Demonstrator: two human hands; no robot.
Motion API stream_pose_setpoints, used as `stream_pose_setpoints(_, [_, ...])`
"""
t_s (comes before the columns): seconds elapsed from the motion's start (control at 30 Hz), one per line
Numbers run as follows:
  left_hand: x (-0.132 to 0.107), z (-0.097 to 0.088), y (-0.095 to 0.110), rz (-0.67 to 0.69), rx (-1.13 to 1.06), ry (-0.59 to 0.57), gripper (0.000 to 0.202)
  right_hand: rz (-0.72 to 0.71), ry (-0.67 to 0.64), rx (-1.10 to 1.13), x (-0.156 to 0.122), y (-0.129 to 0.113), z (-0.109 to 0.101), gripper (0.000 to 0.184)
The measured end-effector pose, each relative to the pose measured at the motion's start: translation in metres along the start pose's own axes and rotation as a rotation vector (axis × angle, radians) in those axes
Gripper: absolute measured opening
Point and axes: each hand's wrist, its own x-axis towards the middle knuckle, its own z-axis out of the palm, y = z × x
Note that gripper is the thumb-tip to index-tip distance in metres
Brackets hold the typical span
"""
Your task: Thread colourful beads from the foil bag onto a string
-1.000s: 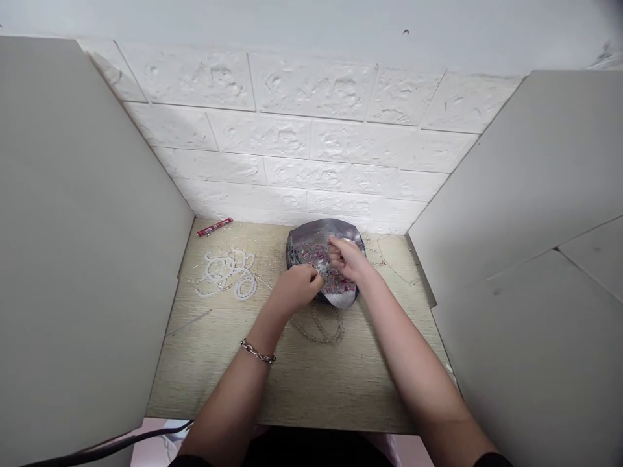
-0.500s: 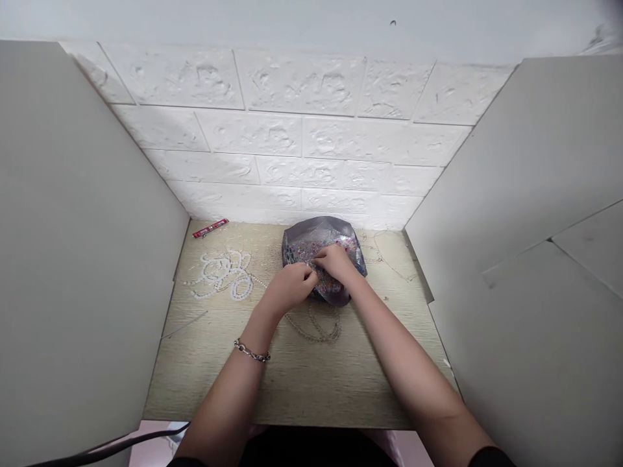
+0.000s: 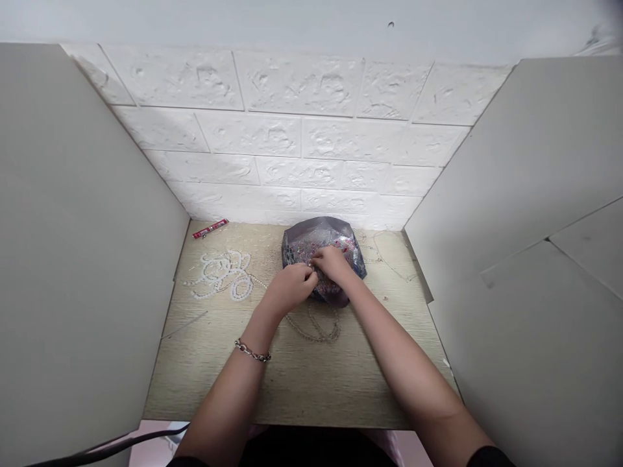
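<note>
A dark, glossy bag [image 3: 318, 227] lies at the back middle of the table, its mouth spread wide over many small multicoloured beads [image 3: 304, 248]. Above it my left hand [image 3: 293, 283] is closed, thumb pressed against the fingers. My right hand [image 3: 333, 263] is closed in a pinch, its fingertips almost meeting those of the left. Whatever sits between the fingertips is too small to name. A strand of clear beads [image 3: 318, 337] hangs in loops on the table just in front of the bag.
White bead strands [image 3: 226, 275] lie coiled on the left. Behind them is a narrow red packet [image 3: 210, 228]. A thin needle-like rod [image 3: 187, 323] rests near the left edge, and fine strands [image 3: 389, 259] lie right of the bag. Grey panels [image 3: 511, 194] flank the table.
Both hands stay over the bag with almost no movement. The right fingertips have shifted very slightly; the table's things lie as before.
</note>
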Motion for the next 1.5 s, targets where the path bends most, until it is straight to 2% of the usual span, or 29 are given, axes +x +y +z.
stream_pose_setpoints(0.07, [0.000,0.000,0.000,0.003,-0.004,0.001,0.030,0.026,-0.043,0.357,-0.001,0.002,-0.007,0.018])
stream_pose_setpoints(0.17, [0.000,-0.001,-0.001,0.009,-0.014,0.001,0.030,0.080,-0.186,1.138,-0.004,0.006,-0.020,0.022])
stream_pose_setpoints(0.2, [0.000,-0.001,-0.001,0.006,-0.016,0.000,0.030,0.084,-0.242,1.317,-0.005,0.008,-0.024,0.022])
stream_pose_setpoints(0.27, [0.000,-0.001,0.000,-0.009,-0.014,-0.005,0.030,0.081,-0.345,1.539,-0.006,0.011,-0.029,0.021])
stream_pose_setpoints(0.37, [0.000,0.000,0.000,-0.027,0.002,-0.011,0.030,0.074,-0.419,1.673,-0.007,0.015,-0.030,0.018])
stream_pose_setpoints(0.77, [0.000,0.002,0.001,0.010,0.068,-0.007,0.032,0.022,-0.401,1.797,-0.006,0.019,-0.024,0.017])
stream_pose_setpoints(1.0, [0.000,0.004,0.002,0.023,0.064,0.000,0.031,0.164,-0.509,1.852,-0.005,0.011,-0.022,0.014])
stream_pose_setpoints(1.1, [0.000,0.005,0.001,0.025,0.060,-0.002,0.031,0.245,-0.511,1.833,-0.005,0.007,-0.017,0.008])
stream_pose_setpoints(1.17, [0.001,0.006,0.000,0.024,0.054,-0.008,0.031,0.272,-0.465,1.822,-0.004,0.006,-0.014,0.004])
stream_pose_setpoints(1.27, [0.001,0.006,0.000,0.022,0.042,-0.012,0.032,0.255,-0.315,1.776,-0.003,0.004,-0.010,0.004])
stream_pose_setpoints(1.4, [0.001,0.005,0.000,0.016,0.038,-0.014,0.033,0.205,-0.038,1.374,-0.001,0.005,-0.008,0.014])
stream_pose_setpoints(1.5, [0.001,0.001,-0.001,0.018,0.044,-0.024,0.032,0.178,0.089,1.108,0.000,0.010,-0.010,0.018])
